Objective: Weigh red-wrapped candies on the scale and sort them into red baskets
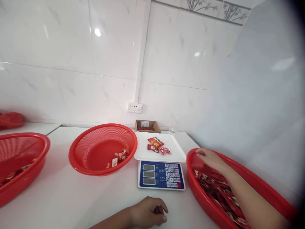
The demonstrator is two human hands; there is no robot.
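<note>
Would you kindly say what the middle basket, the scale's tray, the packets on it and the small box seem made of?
Middle basket: probably glossy red plastic, from its moulded rim and mesh.
Scale's tray: smooth white suggests plastic, perhaps coated metal.
Packets: likely shiny film, from their pillow shape.
Small box: dull brown suggests cardboard.

Beyond the left fingers [164, 218], a white wall socket [135, 107] sits below a conduit [142, 54] on marbled wall tiles [59, 38]. Farther back and left of the right fingers [201, 152] stands a clear container [173, 128], bamboo-patterned border tiles [202, 7] high above.
</note>
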